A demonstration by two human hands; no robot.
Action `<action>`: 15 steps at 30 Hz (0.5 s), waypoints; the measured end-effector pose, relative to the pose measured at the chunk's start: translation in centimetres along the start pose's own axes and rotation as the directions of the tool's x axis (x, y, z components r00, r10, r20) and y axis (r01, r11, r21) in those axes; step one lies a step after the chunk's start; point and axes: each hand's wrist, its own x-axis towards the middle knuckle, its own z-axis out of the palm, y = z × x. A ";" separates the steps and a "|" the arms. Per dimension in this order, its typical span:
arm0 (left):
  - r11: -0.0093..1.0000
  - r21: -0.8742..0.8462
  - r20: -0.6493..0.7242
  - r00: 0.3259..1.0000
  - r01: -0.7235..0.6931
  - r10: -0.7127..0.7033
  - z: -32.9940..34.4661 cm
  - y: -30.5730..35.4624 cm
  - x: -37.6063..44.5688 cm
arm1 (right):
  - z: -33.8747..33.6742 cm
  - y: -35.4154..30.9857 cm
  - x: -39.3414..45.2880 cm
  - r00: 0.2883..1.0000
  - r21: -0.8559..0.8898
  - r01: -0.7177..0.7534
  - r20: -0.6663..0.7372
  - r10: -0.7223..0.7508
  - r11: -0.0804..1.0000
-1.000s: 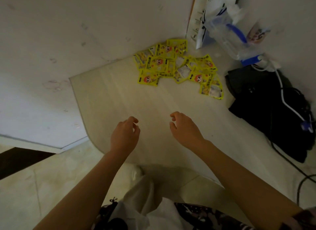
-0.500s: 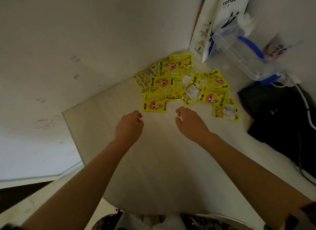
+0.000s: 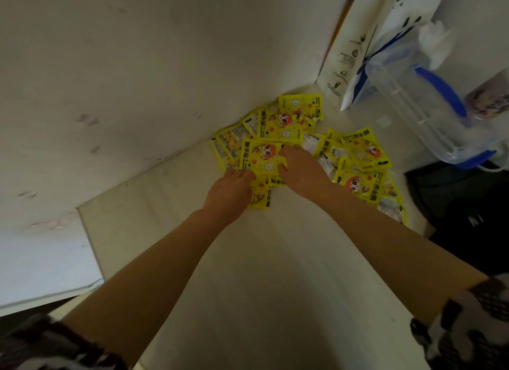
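A loose pile of several yellow packets (image 3: 355, 160) with a red cartoon face lies on the pale tabletop (image 3: 248, 273), close to the wall corner. My left hand (image 3: 230, 195) lies on the nearest packet (image 3: 261, 197) at the pile's front edge, its fingers curled down onto it. Just to the right, my right hand (image 3: 298, 168) pinches the right edge of another packet (image 3: 260, 157) between thumb and fingers. Both forearms stretch forward across the table.
A white paper coffee bag (image 3: 366, 45) leans in the back right corner. A clear plastic jug with a blue handle (image 3: 429, 102) lies beside it. A black bag (image 3: 462, 212) sits at the right. The table's left edge (image 3: 88, 237) drops off.
Both hands have moved forward from the middle of the table into the pile and now touch packets. The camera has leaned closer to the corner.
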 end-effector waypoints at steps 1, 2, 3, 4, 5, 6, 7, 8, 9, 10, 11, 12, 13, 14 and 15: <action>0.999 0.027 0.024 1.000 -0.020 0.019 0.2 -0.1 0.5 | 0.1 0.1 0.9 1.000 -0.013 0.008 0.000 -0.008 1.000; 0.998 0.055 0.042 0.998 -0.040 0.037 0.5 -0.2 0.8 | 0.3 0.1 1.8 1.000 -0.026 0.016 -0.003 -0.016 1.000; 0.995 0.080 0.052 0.997 -0.055 0.051 0.8 -0.3 1.1 | 0.4 0.1 2.5 1.000 -0.043 0.023 -0.005 -0.023 0.999; 0.993 0.100 0.057 0.997 -0.065 0.059 1.1 -0.5 1.3 | 0.7 0.1 3.2 0.999 -0.063 0.032 -0.006 -0.033 0.997; 0.991 0.114 0.060 0.996 -0.069 0.063 1.3 -0.7 1.4 | 0.9 0.0 3.8 0.999 -0.088 0.040 0.001 -0.040 0.995; 0.991 0.118 0.060 0.996 -0.069 0.062 1.6 -1.0 1.4 | 1.2 0.0 4.2 0.999 -0.115 0.047 0.013 -0.045 0.992; 0.991 0.115 0.058 0.996 -0.067 0.061 1.7 -1.1 1.4 | 1.5 -0.1 4.6 0.999 -0.135 0.051 0.022 -0.048 0.990; 0.991 0.111 0.055 0.997 -0.069 0.063 1.9 -1.3 1.3 | 1.9 -0.1 4.9 0.998 -0.151 0.053 0.022 -0.051 0.987; 0.991 0.112 0.052 0.996 -0.075 0.070 2.0 -1.4 1.2 | 2.3 -0.1 5.1 0.998 -0.172 0.055 0.015 -0.054 0.984; 0.989 0.118 0.051 0.996 -0.084 0.078 2.0 -1.6 1.1 | 2.7 0.0 5.2 0.998 -0.198 0.058 0.003 -0.059 0.978; 0.988 0.124 0.053 0.995 -0.088 0.081 2.1 -1.7 0.8 | 3.0 0.1 5.2 0.998 -0.223 0.061 -0.006 -0.064 0.973; 0.989 0.126 0.052 0.996 -0.083 0.077 2.1 -1.9 0.6 | 3.1 0.1 5.1 0.998 -0.240 0.058 -0.010 -0.062 0.969; 0.990 0.124 0.046 0.997 -0.073 0.068 2.1 -1.9 0.3 | 3.2 0.1 4.9 0.999 -0.252 0.048 -0.014 -0.053 0.966; 0.991 0.123 0.038 0.998 -0.060 0.056 2.1 -2.0 0.0 | 3.2 0.2 4.7 0.999 -0.262 0.032 -0.019 -0.038 0.965; 0.991 0.123 0.032 0.999 -0.044 0.041 2.0 -2.0 -0.3 | 3.3 0.3 4.4 0.999 -0.269 0.015 -0.025 -0.023 0.963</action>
